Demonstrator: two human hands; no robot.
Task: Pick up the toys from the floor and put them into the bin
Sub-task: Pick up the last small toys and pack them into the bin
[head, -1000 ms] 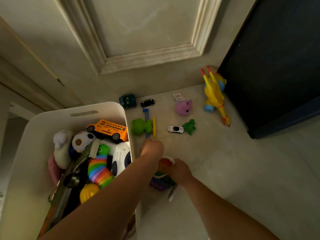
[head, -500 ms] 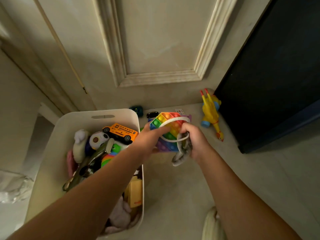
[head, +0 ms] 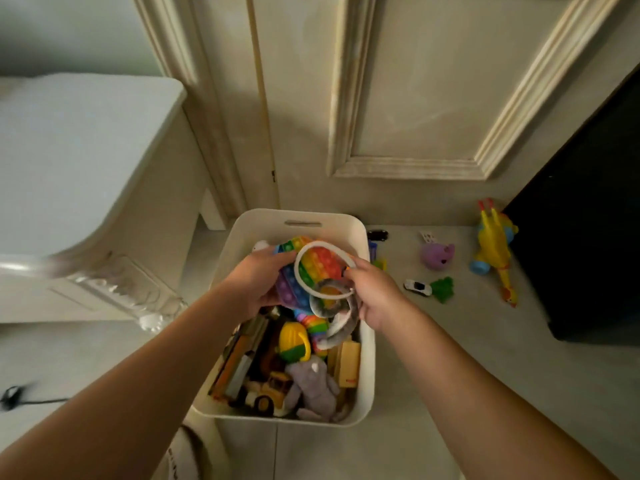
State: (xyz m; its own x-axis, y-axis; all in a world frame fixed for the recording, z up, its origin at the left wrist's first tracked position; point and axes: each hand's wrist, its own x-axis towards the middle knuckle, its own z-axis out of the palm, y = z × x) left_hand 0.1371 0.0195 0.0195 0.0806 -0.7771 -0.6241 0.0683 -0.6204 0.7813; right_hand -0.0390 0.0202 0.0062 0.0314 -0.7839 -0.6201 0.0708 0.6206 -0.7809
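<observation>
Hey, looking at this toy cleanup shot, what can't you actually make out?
- Head view: far half of the white bin, hidden by the rainbow pop toy and both hands, left, right.
- Small card by the purple toy: print too small.
- Dark object at the left edge: blurred.

Both forearms are bare right up to the frame's edge, with no sleeve, watch or ring showing on the left hand (head: 256,285) or right hand (head: 375,294), and a pale garment with dark lettering (head: 181,457) shows low down.
</observation>
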